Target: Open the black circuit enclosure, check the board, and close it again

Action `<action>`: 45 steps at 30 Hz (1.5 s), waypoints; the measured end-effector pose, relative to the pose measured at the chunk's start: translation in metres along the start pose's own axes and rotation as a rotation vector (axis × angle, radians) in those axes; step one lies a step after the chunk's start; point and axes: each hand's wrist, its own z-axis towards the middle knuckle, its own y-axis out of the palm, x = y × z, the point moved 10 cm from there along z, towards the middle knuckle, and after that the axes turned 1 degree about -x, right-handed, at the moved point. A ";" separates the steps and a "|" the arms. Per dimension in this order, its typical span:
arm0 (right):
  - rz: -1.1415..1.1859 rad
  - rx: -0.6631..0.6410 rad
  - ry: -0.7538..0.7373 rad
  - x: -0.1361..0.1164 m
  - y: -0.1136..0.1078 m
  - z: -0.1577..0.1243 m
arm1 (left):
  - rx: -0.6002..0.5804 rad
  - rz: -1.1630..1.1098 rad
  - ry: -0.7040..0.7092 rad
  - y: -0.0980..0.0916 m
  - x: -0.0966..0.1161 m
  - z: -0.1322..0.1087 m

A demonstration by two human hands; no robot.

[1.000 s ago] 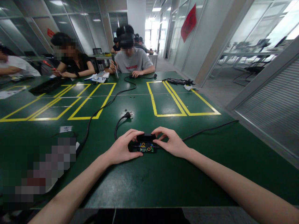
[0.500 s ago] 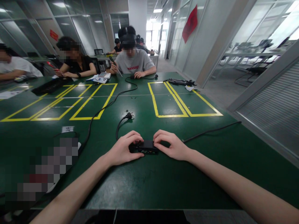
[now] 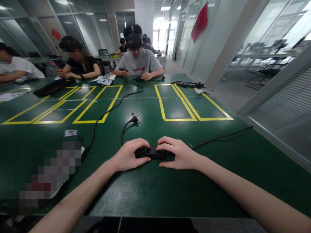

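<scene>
Black case (image 3: 155,153) is now hiding its circuit board, so it's looking closed, near side, centre; left hand (image 3: 129,155) is pinching its left end, right hand (image 3: 181,153) is resting fingers on top, thumb hanging apart.

Black box (image 3: 155,154): smooth plastic. Tabletop (image 3: 136,197): smooth, glossy. Plug (image 3: 133,119): plastic, metal prongs (image 3: 138,118).

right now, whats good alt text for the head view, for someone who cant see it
Left hand and right hand on either side of a small black box on a green table. A plug lies beyond them; a person in a grey shirt sits across.
</scene>
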 end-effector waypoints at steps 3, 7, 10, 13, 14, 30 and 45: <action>-0.049 -0.022 0.020 0.001 0.004 0.001 | -0.012 0.053 -0.016 -0.001 0.000 0.000; -0.122 0.011 -0.019 -0.004 0.004 0.002 | -0.011 0.186 0.031 0.000 0.007 0.000; -0.188 0.013 -0.022 -0.005 0.004 0.002 | -0.020 0.286 0.070 0.004 0.010 0.000; -0.244 -0.004 -0.002 -0.004 0.005 0.002 | -0.033 0.380 0.108 0.010 0.013 0.001; -0.255 -0.006 0.001 -0.004 0.005 0.003 | -0.033 0.406 0.115 0.011 0.014 0.001; -0.160 -0.049 0.169 0.014 0.007 0.005 | -0.086 0.321 0.042 0.014 0.010 0.004; -0.140 -0.087 0.078 0.006 0.003 0.002 | -0.008 0.293 0.080 0.010 0.016 0.001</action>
